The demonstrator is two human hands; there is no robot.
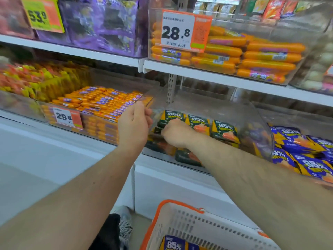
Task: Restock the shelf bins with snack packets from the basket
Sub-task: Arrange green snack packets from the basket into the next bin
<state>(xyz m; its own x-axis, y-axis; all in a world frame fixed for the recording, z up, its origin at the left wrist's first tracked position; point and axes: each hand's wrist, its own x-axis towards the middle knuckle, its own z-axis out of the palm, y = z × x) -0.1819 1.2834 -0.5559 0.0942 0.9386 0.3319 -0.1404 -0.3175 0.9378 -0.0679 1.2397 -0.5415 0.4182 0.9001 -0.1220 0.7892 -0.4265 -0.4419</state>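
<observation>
A clear plastic shelf bin [257, 134] on the lower shelf holds several dark green snack packets [224, 131] marked 85%. My right hand [175, 135] reaches down into this bin, fingers curled among the green packets; what they grip is hidden. My left hand [134, 123] is at the bin's left front corner, fingers curled against its clear edge. Below, a white basket [182, 224] with an orange rim holds a blue 85% snack packet [173, 244].
A bin of orange sausage sticks [100, 107] with a 29.8 price tag [67, 118] stands to the left. Blue 85% packets [302, 152] fill the bin on the right. The upper shelf [216, 76] carries large orange sausages [266, 58] and purple packets [100, 24].
</observation>
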